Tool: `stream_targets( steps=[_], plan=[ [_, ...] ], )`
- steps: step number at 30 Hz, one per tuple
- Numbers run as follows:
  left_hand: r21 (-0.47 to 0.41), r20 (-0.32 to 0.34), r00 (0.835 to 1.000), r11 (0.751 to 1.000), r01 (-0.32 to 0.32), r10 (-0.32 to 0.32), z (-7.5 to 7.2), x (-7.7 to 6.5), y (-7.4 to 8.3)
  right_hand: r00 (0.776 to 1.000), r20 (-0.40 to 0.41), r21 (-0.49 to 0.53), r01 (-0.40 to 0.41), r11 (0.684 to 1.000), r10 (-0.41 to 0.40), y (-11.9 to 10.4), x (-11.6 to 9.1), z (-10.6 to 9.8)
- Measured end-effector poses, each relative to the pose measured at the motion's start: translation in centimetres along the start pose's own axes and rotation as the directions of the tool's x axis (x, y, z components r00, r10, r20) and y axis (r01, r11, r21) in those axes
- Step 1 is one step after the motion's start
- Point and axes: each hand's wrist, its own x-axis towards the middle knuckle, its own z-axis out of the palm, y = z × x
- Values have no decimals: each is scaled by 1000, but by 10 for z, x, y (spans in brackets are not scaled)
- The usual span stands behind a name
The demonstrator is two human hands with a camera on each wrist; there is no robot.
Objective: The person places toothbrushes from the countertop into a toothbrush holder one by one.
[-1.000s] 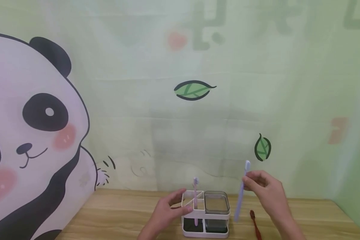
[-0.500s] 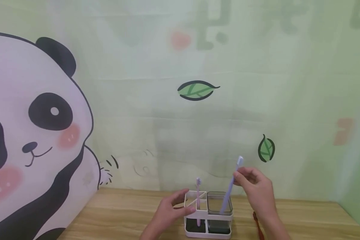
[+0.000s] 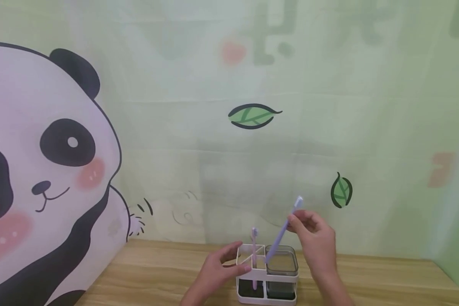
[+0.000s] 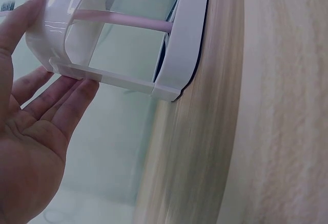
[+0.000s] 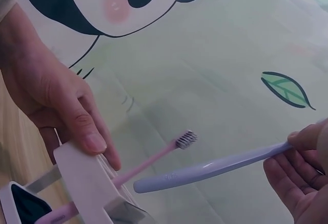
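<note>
My left hand grips the left side of a white toothbrush holder, thumb on the front band and fingers around the side, as the left wrist view shows. A pink toothbrush stands bristles up in one of the holder's small slots. Between the thumb and fingers of my right hand, a purple toothbrush is pinched near its head. It leans with the handle end down to the left, close over the divider beside the pink one. In the right wrist view the purple handle ends near the holder's top.
A clear square cup occupies the right half of the holder. Everything stands on a wooden table, with a green backdrop cloth printed with a panda and leaves behind it.
My right hand has carried the purple toothbrush left, from beside the holder to over its middle divider, tilting it more. The left hand keeps its grip. The red toothbrush on the table has left view.
</note>
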Motion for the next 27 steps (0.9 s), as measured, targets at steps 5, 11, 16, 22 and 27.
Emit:
stream_targets(
  steps=[5,11,16,22,27],
  plan=[
    [2,-2,1000,1000,0,0,1,0,1,1000,4,14,1,1000,-1,6,0,7],
    [6,1,1000,1000,-12,12,2,0,1,1000,27,-6,14,1000,-14,14,-1,14],
    [10,-3,1000,1000,-9,9,1,0,2,999,48,-29,15,999,-14,21,-2,21],
    [1,-2,1000,1000,-15,15,0,0,1,996,93,-85,4,996,4,29,-5,29],
    [5,1,1000,1000,-8,8,1,1,2,994,111,-100,-9,995,21,34,-5,31]
  ],
)
